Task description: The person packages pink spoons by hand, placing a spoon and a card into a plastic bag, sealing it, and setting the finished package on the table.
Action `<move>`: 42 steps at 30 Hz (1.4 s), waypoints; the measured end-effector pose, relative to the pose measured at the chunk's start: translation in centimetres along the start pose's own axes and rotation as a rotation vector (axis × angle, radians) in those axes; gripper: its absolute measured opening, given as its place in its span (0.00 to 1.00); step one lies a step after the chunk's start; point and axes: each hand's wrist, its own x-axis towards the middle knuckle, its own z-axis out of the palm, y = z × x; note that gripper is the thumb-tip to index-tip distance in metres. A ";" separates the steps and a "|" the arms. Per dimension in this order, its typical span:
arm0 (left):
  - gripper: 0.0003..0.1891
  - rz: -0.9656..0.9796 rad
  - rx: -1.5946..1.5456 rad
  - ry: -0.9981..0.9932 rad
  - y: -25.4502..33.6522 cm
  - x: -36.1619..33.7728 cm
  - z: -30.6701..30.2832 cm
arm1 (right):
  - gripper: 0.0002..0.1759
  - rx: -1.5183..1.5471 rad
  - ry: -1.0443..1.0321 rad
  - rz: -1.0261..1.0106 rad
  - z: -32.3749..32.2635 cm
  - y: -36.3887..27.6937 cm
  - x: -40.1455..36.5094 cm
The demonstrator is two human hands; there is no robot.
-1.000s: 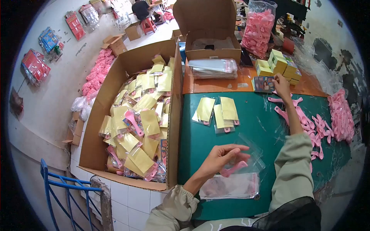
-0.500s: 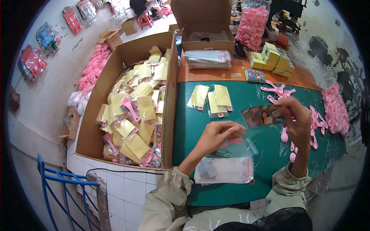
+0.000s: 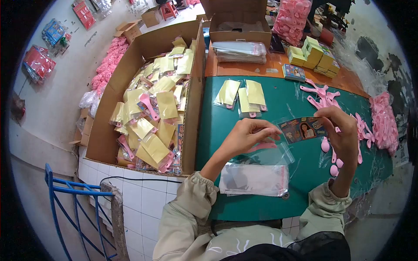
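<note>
My left hand [image 3: 252, 138] is closed in a pinch on a clear plastic bag [image 3: 272, 157], held over the table. Part of a pink plastic piece [image 3: 263, 146], like a spoon, shows below its fingers. Between the thumb and fingers of my right hand [image 3: 342, 130] is a printed card [image 3: 304, 130], picture side up. The card's left end overlaps the bag's edge, close by my left fingertips. Just beneath, a stack of clear plastic bags [image 3: 254, 179] lies on the green tabletop [image 3: 257, 211].
Left of the table stands a large cardboard box [image 3: 191, 108] full of packed bags with yellowish cards and pink spoons. A few filled bags [image 3: 228, 93] lie at the back. Loose pink spoons [image 3: 322, 95] lie right, with card stacks [image 3: 311, 54] behind. A blue metal rail [image 3: 78, 191] is lower left.
My right hand has brought the card left and lower relative to my left hand, its picture now turned more towards me. The whole view has shifted slightly.
</note>
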 end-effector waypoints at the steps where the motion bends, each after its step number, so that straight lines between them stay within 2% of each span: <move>1: 0.11 -0.010 0.005 -0.006 -0.1 0.0 0.1 | 0.05 -0.010 -0.008 0.004 0.0 0.0 0.0; 4: 0.11 -0.033 0.029 -0.009 -0.3 0.0 0.2 | 0.05 0.008 -0.053 0.004 0.6 0.0 0.2; 7: 0.12 -0.027 0.053 -0.014 -0.2 -0.2 0.6 | 0.05 0.145 -0.155 0.145 1.4 -0.1 0.2; 10: 0.18 0.042 0.135 -0.050 0.3 -0.4 1.0 | 0.07 0.242 -0.355 0.133 2.3 -0.6 0.5; 13: 0.25 0.128 0.312 -0.009 -0.2 -0.7 1.2 | 0.10 0.170 -0.509 0.102 3.9 0.0 0.7; 15: 0.30 0.150 0.371 0.038 -0.5 -1.2 1.6 | 0.10 0.158 -0.479 -0.063 5.5 1.1 0.1; 17: 0.33 0.077 0.456 0.078 -1.5 -1.5 1.7 | 0.09 0.194 -0.480 -0.177 6.2 1.7 -0.3; 21: 0.34 -0.038 0.452 0.077 -1.6 -2.3 0.8 | 0.08 0.379 -0.495 0.081 6.4 2.7 -0.1; 24: 0.33 0.091 0.110 -0.007 -4.3 -2.6 -1.9 | 0.08 0.490 -0.431 0.344 5.4 3.7 0.6; 28: 0.34 0.065 -0.149 0.068 -2.5 -3.3 -1.8 | 0.09 0.730 -0.463 0.449 5.2 3.4 1.2; 31: 0.37 0.095 -0.224 0.037 -2.9 -3.3 -1.4 | 0.09 0.686 -0.521 0.426 5.2 4.5 0.6; 34: 0.38 0.097 0.130 0.091 -3.6 -3.7 -1.1 | 0.11 0.693 -0.415 0.414 5.7 4.6 -0.3; 37: 0.38 0.145 0.496 0.403 -4.2 -5.3 1.0 | 0.15 0.311 -0.243 0.396 5.9 3.4 -1.3; 38: 0.38 0.010 0.248 0.272 -4.3 -6.2 1.0 | 0.16 0.353 -0.282 0.340 6.0 2.1 -1.6; 41: 0.37 -0.306 -0.418 0.043 -4.2 -8.3 1.7 | 0.20 0.428 -0.448 0.179 6.5 -1.9 -2.1; 42: 0.34 -0.337 -0.424 -0.027 -4.0 -8.8 1.6 | 0.20 0.417 -0.540 0.131 6.7 -2.3 -2.4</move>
